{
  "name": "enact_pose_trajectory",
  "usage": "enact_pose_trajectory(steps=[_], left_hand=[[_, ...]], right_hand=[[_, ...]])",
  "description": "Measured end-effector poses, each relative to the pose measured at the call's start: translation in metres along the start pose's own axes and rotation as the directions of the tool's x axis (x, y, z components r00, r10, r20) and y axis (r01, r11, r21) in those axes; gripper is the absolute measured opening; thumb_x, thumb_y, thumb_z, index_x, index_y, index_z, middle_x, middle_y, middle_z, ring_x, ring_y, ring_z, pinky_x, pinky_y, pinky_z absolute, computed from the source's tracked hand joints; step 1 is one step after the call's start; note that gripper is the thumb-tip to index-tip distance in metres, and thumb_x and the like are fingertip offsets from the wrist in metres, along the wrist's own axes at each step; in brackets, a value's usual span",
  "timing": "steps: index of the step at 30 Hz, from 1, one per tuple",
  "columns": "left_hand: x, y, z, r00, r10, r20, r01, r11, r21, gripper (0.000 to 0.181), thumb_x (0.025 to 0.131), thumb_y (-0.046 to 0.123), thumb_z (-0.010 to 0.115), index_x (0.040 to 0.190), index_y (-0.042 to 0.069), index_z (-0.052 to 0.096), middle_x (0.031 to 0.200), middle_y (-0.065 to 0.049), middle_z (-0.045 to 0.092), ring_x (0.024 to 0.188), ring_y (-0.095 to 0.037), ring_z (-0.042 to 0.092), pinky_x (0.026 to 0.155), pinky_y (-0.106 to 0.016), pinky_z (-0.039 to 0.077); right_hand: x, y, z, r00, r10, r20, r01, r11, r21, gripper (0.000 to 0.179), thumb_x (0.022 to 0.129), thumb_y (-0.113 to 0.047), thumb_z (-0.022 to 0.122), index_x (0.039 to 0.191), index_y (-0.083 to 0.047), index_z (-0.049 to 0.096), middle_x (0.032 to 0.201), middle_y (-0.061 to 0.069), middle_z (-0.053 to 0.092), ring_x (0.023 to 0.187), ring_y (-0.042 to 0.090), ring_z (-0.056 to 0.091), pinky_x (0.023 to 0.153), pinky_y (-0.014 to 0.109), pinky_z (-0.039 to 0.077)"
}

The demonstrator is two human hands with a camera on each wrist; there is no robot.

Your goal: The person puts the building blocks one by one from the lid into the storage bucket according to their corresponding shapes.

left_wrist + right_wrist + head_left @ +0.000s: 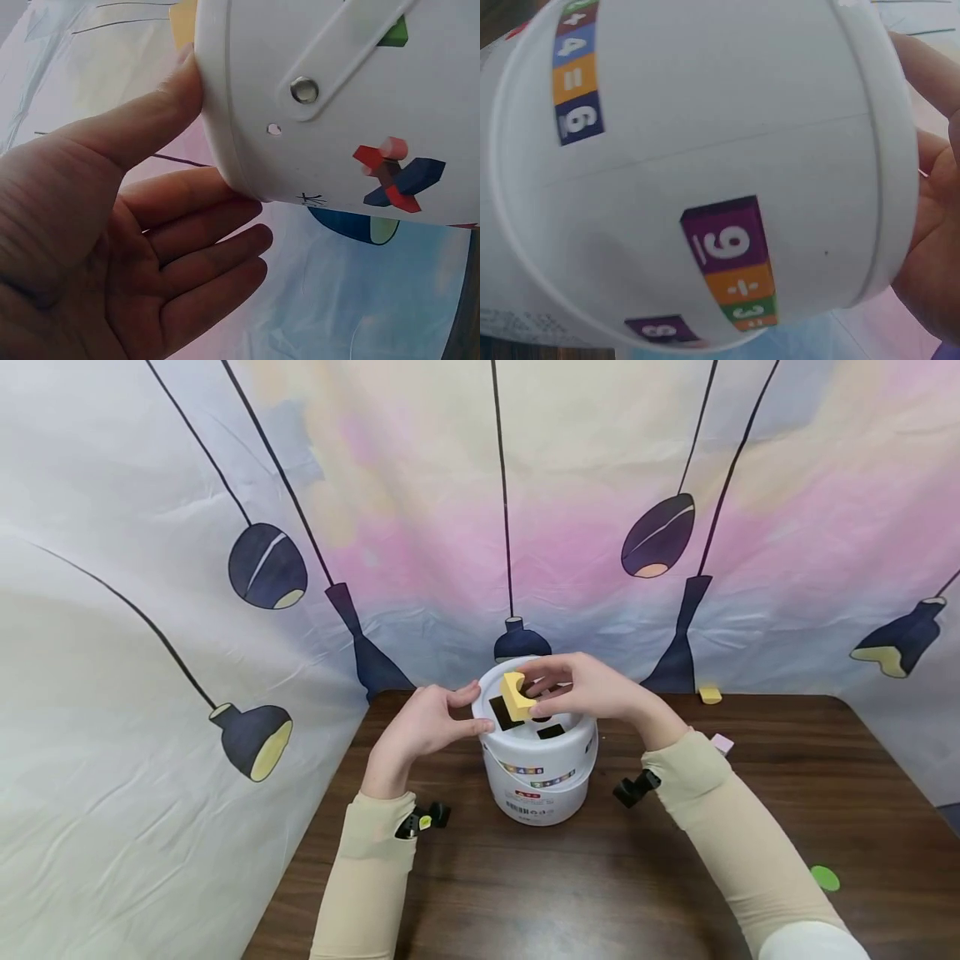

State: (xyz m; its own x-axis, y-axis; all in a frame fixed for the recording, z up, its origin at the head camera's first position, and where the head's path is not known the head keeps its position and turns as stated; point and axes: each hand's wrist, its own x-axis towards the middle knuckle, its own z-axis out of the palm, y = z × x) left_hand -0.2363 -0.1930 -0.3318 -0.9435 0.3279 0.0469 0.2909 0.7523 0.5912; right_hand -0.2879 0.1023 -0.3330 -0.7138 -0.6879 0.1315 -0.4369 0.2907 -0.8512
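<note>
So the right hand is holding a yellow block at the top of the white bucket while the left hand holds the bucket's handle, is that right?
Not quite: the left hand holds the rim, not the handle, as the left wrist view shows. The right hand is indeed holding a yellow block at the top of the white bucket.

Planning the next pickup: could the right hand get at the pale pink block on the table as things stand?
Probably not yet: the right hand is holding a yellow block over the white bucket. Otherwise the pale pink block, beside the right sleeve, looks free, with no object blocking it.
</note>
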Motion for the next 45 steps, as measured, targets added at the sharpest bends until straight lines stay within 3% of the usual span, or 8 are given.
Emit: enact_pose_trajectory(steps=[6,18,24,45], left_hand=[[0.002,0.001,-0.001,1.0,-0.02,0.016,0.02,1.0,-0.004,0.073,0.09,0.049,0.087,0.149,0.017,0.06,0.154,0.001,0.056,0.15,-0.028,0.042,0.116,-0.048,0.046],[0.002,0.003,-0.001,0.999,-0.033,0.016,0.033,0.999,-0.003,0.071,0.09,0.045,0.088,0.149,0.016,0.06,0.153,0.001,0.056,0.15,-0.029,0.043,0.117,-0.048,0.046],[0.001,0.005,-0.003,0.999,-0.034,0.017,0.034,0.999,-0.009,0.071,0.09,0.044,0.088,0.148,0.016,0.06,0.153,0.0,0.056,0.15,-0.031,0.043,0.112,-0.047,0.05],[0.0,0.004,-0.001,0.999,-0.033,0.02,0.034,0.999,-0.018,0.073,0.091,0.045,0.086,0.15,0.013,0.058,0.155,-0.002,0.054,0.152,-0.032,0.041,0.117,-0.052,0.045]], right_hand=[[0.011,0.003,0.004,1.0,-0.006,0.031,0.005,0.999,0.036,0.07,0.093,-0.022,0.086,0.155,-0.009,0.057,0.137,0.01,0.071,0.124,0.025,0.069,0.104,0.043,0.057],[0.012,0.007,0.008,1.0,0.011,0.028,-0.014,0.995,0.094,0.067,0.092,-0.016,0.086,0.152,-0.006,0.059,0.134,0.012,0.071,0.12,0.027,0.07,0.102,0.04,0.058],[0.015,0.006,0.013,1.0,0.017,0.023,-0.018,0.998,0.064,0.065,0.09,-0.014,0.088,0.149,-0.005,0.062,0.135,0.011,0.07,0.119,0.025,0.07,0.102,0.038,0.058],[0.015,0.007,0.016,1.0,0.004,0.019,-0.002,0.998,-0.066,0.069,0.086,-0.02,0.093,0.148,-0.008,0.065,0.136,0.008,0.07,0.121,0.026,0.071,0.103,0.035,0.057]])
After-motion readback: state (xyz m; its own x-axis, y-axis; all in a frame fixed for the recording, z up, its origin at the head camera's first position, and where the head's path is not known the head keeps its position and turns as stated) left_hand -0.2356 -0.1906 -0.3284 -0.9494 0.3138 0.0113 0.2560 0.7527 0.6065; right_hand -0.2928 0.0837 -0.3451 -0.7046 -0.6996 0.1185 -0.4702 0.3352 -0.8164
